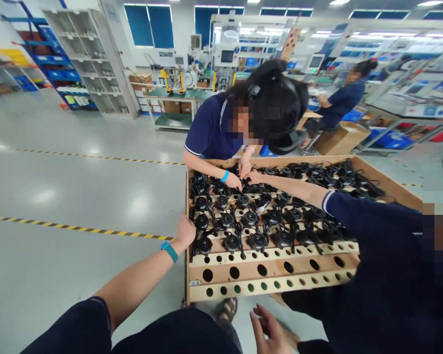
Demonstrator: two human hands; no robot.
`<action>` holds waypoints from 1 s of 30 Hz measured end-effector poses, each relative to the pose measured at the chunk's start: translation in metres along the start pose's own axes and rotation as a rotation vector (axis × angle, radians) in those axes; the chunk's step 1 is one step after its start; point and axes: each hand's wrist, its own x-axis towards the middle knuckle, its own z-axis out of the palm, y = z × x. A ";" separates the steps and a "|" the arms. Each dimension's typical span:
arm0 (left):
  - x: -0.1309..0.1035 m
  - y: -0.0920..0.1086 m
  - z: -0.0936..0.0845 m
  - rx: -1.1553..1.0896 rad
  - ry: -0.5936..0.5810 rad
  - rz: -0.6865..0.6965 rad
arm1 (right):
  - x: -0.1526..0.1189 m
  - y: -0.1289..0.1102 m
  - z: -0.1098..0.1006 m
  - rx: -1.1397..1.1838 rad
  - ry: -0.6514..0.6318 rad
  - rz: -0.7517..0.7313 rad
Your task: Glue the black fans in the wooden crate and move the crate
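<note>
My left hand, with a teal band at the wrist, is at the left rim of a wooden tray. Its fingers curl over the rim beside a black round corded unit; what they grip is hidden. Low in the view, my right hand hangs in front of the tray with its fingers bent but apart and nothing in them. Rows of black round units with cables, such as this one, fill much of the tray. Bare round holes show in its nearest strips.
Across the tray, a person in navy leans over with both hands among the units. Another person at the right reaches an arm in. Further back are a seated worker, a cardboard box, a green-topped workbench and grey shelving.
</note>
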 end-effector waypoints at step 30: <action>-0.010 -0.004 -0.021 0.221 -0.009 -0.019 | 0.056 0.008 0.004 0.180 -0.154 0.077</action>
